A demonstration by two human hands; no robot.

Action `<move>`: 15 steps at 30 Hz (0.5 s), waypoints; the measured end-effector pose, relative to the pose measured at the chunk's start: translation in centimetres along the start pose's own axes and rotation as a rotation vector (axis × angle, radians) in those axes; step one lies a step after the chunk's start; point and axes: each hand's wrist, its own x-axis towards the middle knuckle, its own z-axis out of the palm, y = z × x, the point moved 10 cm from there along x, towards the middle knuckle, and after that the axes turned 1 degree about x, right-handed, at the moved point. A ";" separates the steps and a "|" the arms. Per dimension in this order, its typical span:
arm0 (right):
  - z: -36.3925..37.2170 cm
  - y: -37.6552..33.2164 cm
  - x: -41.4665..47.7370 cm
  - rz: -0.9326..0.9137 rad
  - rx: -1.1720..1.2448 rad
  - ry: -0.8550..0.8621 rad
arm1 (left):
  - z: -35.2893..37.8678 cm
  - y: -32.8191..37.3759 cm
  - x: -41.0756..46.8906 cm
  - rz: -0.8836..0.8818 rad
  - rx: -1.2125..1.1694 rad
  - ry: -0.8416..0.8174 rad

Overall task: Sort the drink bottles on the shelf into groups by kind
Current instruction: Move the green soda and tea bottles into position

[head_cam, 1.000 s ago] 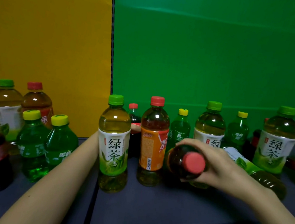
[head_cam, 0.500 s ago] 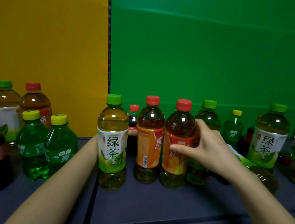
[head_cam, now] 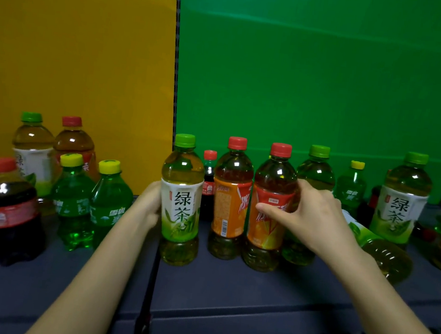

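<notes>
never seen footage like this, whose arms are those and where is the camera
No machine here: these are a person's two bare arms, filmed by a wide-angle camera worn on their head, looking forward and down. A dark shelf holds drink bottles of several kinds. The left hand holds a green-capped green tea bottle; the right hand grips a red-capped iced tea bottle standing beside a matching bottle. Cola bottles and green soda bottles stand at the left; a toppled bottle lies at the right.
</notes>
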 end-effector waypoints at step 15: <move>-1.7 2.5 -5.6 0.126 -0.022 0.044 | -3.9 1.4 -9.0 0.584 0.392 0.154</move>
